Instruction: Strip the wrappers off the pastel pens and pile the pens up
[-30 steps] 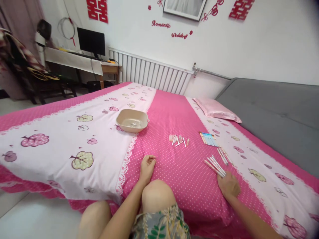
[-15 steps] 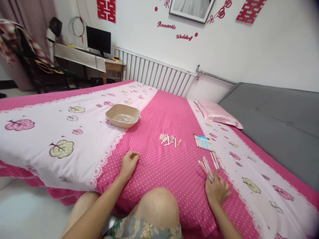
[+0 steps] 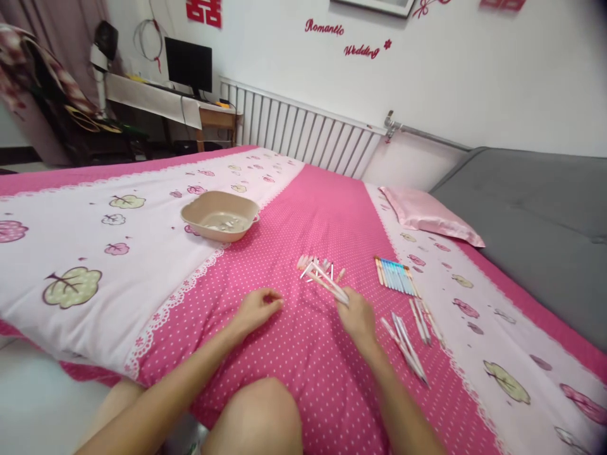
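My right hand [image 3: 356, 316] is closed around a few slim pale pens [image 3: 327, 282], whose far ends point toward a small group of short pink and white sticks [image 3: 313, 264] on the bed. Over the pink dotted cover, my left hand [image 3: 260, 307] is loosely curled, with a gap between thumb and fingers and nothing in it. To the right of my right hand lies a loose bunch of pale pens [image 3: 405, 347]. Beyond it are more pale pens [image 3: 421, 321] and a neat row of blue pens with orange-brown ends [image 3: 395, 276].
A beige plastic basin [image 3: 220, 230] with small pale pieces inside stands on the bed at the left. A pink pillow [image 3: 429, 216] rests near the grey headboard [image 3: 531, 208]. Behind the bed are a white railing [image 3: 303, 123] and a desk with a monitor [image 3: 188, 65].
My right hand has moved left from the pens at the right, carrying a few pens toward the short sticks. A bunch of pens now lies where it was. My left hand has shifted slightly right.
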`<state>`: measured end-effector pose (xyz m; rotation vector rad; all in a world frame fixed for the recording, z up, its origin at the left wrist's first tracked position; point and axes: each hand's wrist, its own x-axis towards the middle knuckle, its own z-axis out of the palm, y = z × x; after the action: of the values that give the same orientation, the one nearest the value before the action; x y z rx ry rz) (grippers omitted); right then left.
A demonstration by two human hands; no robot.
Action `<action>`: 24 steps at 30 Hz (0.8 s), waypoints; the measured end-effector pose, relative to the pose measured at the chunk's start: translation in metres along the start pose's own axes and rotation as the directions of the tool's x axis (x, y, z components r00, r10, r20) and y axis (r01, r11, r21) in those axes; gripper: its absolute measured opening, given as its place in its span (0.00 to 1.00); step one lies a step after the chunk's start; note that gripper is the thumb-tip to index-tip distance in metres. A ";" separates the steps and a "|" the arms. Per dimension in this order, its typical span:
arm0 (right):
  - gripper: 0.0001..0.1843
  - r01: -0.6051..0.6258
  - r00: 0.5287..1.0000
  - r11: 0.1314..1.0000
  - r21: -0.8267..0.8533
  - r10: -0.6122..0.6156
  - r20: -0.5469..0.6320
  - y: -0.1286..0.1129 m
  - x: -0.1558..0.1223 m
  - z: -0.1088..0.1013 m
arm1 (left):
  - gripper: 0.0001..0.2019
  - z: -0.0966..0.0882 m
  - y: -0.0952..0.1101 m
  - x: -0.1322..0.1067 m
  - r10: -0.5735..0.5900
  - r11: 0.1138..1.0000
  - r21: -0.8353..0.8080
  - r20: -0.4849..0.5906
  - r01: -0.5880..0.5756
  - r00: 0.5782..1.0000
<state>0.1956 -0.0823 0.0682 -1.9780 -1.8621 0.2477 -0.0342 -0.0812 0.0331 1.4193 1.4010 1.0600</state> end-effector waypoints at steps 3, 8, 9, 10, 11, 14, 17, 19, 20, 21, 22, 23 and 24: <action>0.09 0.065 0.996 0.995 0.072 -0.069 0.056 -0.039 0.016 0.021 | 0.19 0.026 0.011 0.013 0.037 0.980 -0.200 0.175 -0.001 0.984; 0.10 0.175 0.978 0.962 0.209 -0.195 0.078 -0.064 0.019 0.062 | 0.17 0.049 -0.003 0.033 -0.020 0.848 -0.529 0.006 0.020 1.000; 0.12 0.197 0.966 0.941 0.275 -0.234 0.108 -0.063 0.018 0.067 | 0.17 0.049 -0.009 0.035 -0.057 0.826 -0.563 -0.018 0.037 0.998; 0.15 0.209 0.950 0.912 0.354 -0.275 0.146 -0.061 0.018 0.072 | 0.17 0.049 -0.013 0.038 -0.088 0.808 -0.587 -0.028 0.055 0.996; 0.19 0.204 0.933 0.875 0.440 -0.310 0.183 -0.058 0.018 0.075 | 0.17 0.048 -0.017 0.040 -0.112 0.797 -0.599 -0.024 0.075 0.993; 0.23 0.106 0.895 0.738 0.667 -0.364 0.260 -0.049 0.020 0.079 | 0.16 0.045 -0.022 0.043 -0.163 0.777 -0.616 0.006 0.133 0.987; 0.18 0.019 0.907 0.651 0.759 -0.331 0.261 -0.043 0.023 0.083 | 0.14 0.045 -0.022 0.041 -0.186 0.778 -0.607 0.023 0.162 0.982; 0.15 0.006 0.921 0.652 0.758 -0.298 0.249 -0.042 0.023 0.085 | 0.13 0.044 -0.021 0.038 -0.191 0.784 -0.601 0.012 0.159 0.982; 0.14 0.008 0.928 0.669 0.743 -0.282 0.244 -0.042 0.022 0.085 | 0.12 0.042 -0.020 0.036 -0.196 0.810 -0.568 -0.029 0.145 0.980; 0.14 0.015 0.933 0.692 0.722 -0.269 0.238 -0.043 0.021 0.085 | 0.10 0.039 -0.019 0.033 -0.196 0.862 -0.492 -0.104 0.120 0.975; 0.14 0.029 0.937 0.714 0.700 -0.262 0.229 -0.043 0.020 0.084 | 0.09 0.036 -0.017 0.031 -0.177 0.928 -0.360 -0.208 0.093 0.962; 0.14 0.046 0.941 0.732 0.680 -0.261 0.217 -0.044 0.019 0.082 | 0.09 0.032 -0.014 0.029 -0.127 0.982 -0.174 -0.318 0.074 0.939; 0.14 0.064 0.943 0.744 0.665 -0.263 0.204 -0.045 0.018 0.079 | 0.09 0.028 -0.011 0.029 -0.043 0.997 0.046 -0.409 0.067 0.911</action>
<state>0.1243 -0.0501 0.0178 -1.3265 -1.7582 1.0308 -0.0100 -0.0528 0.0150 1.2332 1.7708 1.3420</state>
